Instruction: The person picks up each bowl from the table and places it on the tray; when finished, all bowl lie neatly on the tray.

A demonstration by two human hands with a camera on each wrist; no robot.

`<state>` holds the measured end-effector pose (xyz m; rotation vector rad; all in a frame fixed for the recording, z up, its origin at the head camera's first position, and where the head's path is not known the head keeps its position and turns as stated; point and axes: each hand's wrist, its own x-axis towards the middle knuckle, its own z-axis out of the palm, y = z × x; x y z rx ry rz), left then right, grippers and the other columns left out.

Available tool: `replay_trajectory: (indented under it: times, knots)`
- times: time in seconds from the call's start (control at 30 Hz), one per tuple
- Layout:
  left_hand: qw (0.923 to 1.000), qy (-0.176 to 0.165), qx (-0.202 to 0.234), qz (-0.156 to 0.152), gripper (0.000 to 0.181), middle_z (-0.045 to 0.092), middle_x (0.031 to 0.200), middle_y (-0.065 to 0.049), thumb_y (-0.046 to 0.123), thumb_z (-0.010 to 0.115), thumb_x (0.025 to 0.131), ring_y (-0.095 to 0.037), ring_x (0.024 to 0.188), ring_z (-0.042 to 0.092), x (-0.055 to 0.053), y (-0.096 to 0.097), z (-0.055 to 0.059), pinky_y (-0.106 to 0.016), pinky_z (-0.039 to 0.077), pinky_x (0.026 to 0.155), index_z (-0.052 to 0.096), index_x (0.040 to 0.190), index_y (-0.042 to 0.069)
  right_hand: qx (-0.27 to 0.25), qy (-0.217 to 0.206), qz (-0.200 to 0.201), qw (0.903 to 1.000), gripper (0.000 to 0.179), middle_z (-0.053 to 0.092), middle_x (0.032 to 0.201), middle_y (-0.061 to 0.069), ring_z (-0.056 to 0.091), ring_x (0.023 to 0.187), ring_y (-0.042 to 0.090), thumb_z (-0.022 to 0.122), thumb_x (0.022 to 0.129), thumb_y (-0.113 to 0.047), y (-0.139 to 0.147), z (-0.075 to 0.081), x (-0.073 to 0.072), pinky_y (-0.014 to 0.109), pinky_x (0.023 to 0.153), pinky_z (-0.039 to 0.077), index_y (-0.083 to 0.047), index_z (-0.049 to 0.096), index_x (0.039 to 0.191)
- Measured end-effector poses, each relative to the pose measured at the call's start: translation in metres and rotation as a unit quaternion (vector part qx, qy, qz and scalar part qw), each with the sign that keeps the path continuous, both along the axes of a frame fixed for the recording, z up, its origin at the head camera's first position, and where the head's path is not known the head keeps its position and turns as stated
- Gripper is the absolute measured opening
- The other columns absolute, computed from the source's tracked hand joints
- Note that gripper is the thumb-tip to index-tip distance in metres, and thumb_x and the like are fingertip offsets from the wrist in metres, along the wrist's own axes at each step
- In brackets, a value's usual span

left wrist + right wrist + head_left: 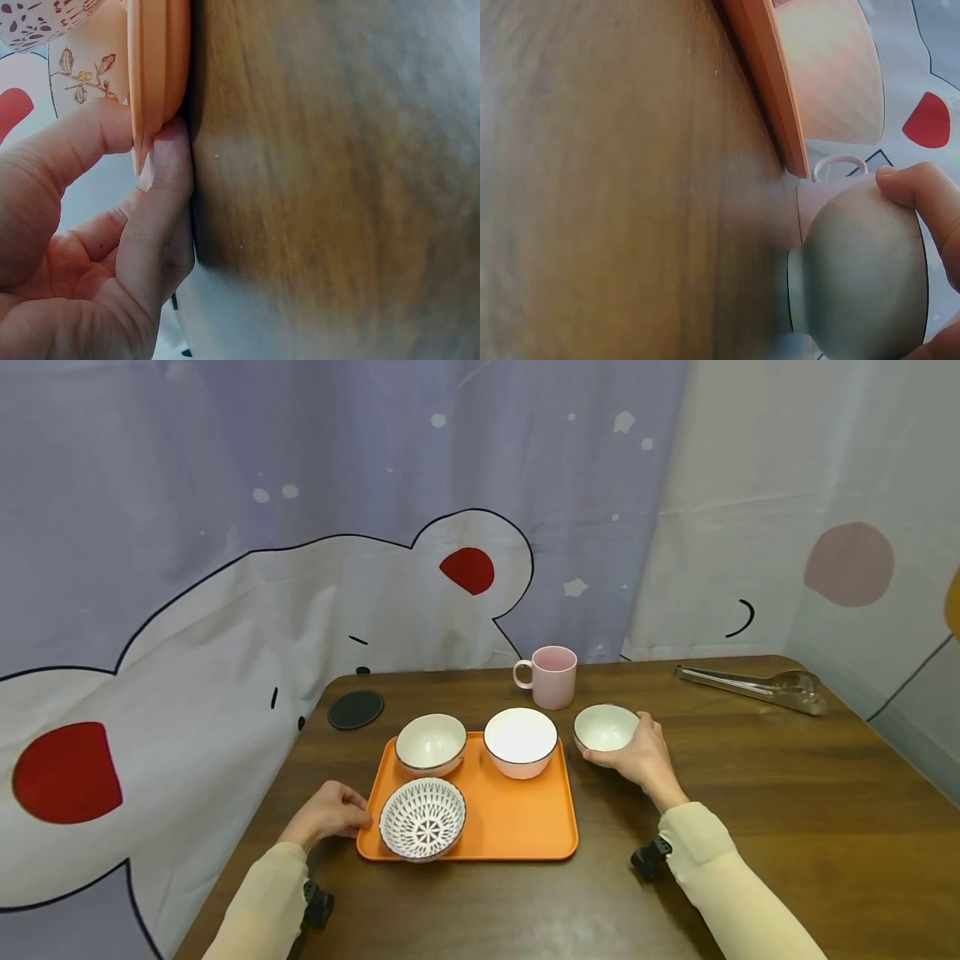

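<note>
My left hand [330, 815] pinches the left rim of the orange tray [517, 835], thumb above and fingers beneath in the left wrist view. On the tray stand a patterned bowl [422, 819] at front left, a cream bowl [431, 742] behind it, and a white bowl [521, 737] with a dark rim at the back. To the right of the tray, my right hand [640, 753] grips a pale green bowl [602, 728], thumb on its near side and fingers at the far rim. In the right wrist view that bowl [870, 262] is upright, its foot close to the tabletop.
A pink mug [553, 678] stands behind the tray, its handle to the left. A black round coaster [356, 709] lies at the back left. Metal tongs [753, 687] lie at the back right of the wooden table [787, 793]. A printed curtain hangs behind.
</note>
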<state>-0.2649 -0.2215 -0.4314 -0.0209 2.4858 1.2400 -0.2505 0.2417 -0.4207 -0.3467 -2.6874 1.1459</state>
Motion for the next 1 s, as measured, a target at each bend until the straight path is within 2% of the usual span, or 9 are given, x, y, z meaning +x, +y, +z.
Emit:
replay_trajectory:
  times: [0.4, 1.0]
  knots:
    - [1.0000, -0.003, -0.006, -0.002, 0.024, 0.064, 0.088, -0.016, -0.002, 0.071, 0.078, -0.018, 0.070, 0.067, -0.001, 0.000, 0.000, -0.035, 0.061, 0.068, 0.063, 0.098, -0.012, 0.017, 0.014, 0.010, 0.9997, 0.113, 0.039, 0.130, 0.034, 0.045, 0.117, 0.048, 0.089, 0.062, -0.039, -0.002, 0.009, 0.008, 0.057, 0.100, 0.042, 0.011, 0.026, 0.141]
    - [1.0000, 0.003, 0.002, -0.003, 0.023, 0.063, 0.087, -0.016, -0.004, 0.070, 0.077, -0.018, 0.070, 0.067, 0.001, -0.001, -0.001, -0.035, 0.061, 0.067, 0.063, 0.096, -0.012, 0.022, 0.004, 0.025, 0.9994, 0.116, 0.039, 0.131, 0.032, 0.047, 0.116, 0.048, 0.089, 0.061, -0.041, -0.007, 0.016, 0.024, 0.058, 0.098, 0.044, 0.010, 0.024, 0.143]
